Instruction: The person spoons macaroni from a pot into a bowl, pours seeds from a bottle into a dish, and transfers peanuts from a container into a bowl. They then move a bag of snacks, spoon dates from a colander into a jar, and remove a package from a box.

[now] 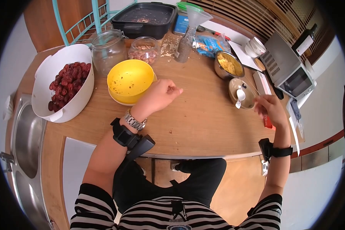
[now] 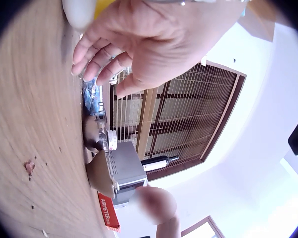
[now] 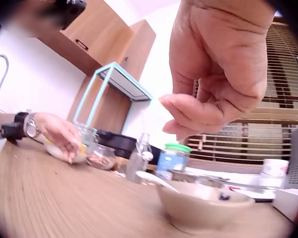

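Observation:
My left hand (image 1: 159,95) hovers over the table beside a yellow bowl (image 1: 132,76) with dark flecks inside. In the left wrist view its fingers (image 2: 104,57) hang relaxed and nothing is in them. On the other side, my right hand (image 1: 273,110) is raised close to a beige bowl (image 1: 234,90). Seen from the right wrist, its fingers (image 3: 198,111) curl loosely above the bowl, holding nothing. A white spoon (image 1: 240,98) leans inside that bowl, with small dark bits near it. Behind it stands a metal bowl (image 1: 218,69) of yellow food (image 1: 227,64).
A white tub (image 1: 42,92) of red dates (image 1: 69,82) stands left, near the sink (image 1: 28,134). Glass jars (image 1: 108,50), a black pan (image 1: 145,19) and a bottle with a funnel (image 1: 184,48) line the back. A microwave (image 1: 295,78) and red-and-white box (image 1: 261,82) are right.

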Action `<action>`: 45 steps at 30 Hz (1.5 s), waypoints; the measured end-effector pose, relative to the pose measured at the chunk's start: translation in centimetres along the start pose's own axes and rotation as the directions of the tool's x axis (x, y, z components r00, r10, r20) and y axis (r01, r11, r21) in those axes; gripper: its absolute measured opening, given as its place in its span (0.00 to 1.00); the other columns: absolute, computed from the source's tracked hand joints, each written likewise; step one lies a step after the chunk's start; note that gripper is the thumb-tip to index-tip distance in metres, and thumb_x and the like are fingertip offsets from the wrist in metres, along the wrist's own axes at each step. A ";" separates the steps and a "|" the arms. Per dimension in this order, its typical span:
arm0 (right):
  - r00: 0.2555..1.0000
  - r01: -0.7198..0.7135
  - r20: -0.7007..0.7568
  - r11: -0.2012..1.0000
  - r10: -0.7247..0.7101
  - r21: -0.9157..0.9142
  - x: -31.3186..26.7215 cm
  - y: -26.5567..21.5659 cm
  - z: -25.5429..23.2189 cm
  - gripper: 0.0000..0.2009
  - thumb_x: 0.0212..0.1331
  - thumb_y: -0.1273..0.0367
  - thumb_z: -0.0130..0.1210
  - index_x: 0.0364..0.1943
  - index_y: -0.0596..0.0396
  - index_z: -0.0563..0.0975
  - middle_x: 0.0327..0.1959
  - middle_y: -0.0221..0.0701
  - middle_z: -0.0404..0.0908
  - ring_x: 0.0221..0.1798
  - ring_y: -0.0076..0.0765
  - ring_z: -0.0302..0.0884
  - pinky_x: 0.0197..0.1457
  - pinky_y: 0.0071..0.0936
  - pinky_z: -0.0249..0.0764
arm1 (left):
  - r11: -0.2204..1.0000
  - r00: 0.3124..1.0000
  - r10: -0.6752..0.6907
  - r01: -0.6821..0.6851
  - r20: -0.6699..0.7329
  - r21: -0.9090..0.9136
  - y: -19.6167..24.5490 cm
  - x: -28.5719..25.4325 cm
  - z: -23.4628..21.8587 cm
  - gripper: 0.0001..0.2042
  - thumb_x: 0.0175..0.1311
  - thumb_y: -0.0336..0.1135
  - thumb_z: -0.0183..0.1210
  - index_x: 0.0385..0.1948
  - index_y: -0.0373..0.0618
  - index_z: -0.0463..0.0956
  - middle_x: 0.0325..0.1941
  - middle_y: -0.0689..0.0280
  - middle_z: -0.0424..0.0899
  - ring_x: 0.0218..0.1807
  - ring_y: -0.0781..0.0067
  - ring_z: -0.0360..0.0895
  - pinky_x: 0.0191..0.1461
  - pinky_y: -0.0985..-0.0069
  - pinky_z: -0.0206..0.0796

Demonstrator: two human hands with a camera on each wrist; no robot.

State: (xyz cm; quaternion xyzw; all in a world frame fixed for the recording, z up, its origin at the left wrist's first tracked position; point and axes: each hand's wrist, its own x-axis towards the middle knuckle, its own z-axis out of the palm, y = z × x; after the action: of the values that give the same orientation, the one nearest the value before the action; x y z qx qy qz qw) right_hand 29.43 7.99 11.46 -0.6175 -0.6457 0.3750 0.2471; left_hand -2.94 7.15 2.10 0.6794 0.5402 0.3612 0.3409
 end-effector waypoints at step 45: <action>0.890 0.384 -0.264 0.923 -0.373 -0.008 11.8 -5.4 15.0 0.21 0.41 0.62 0.59 0.35 0.65 0.70 0.26 0.35 0.73 0.28 0.25 0.68 0.32 0.23 0.65 | 0.987 0.994 0.099 -0.091 -0.053 0.131 0.1 -0.1 -0.1 0.13 0.47 0.38 0.57 0.21 0.33 0.73 0.19 0.55 0.76 0.22 0.66 0.75 0.26 0.75 0.65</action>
State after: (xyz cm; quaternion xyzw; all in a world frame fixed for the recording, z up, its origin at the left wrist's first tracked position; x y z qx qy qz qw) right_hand 13.07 17.17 5.08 -0.5181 -0.7070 0.2496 0.4115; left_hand -2.96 7.04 2.18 0.7139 0.5390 0.3615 0.2629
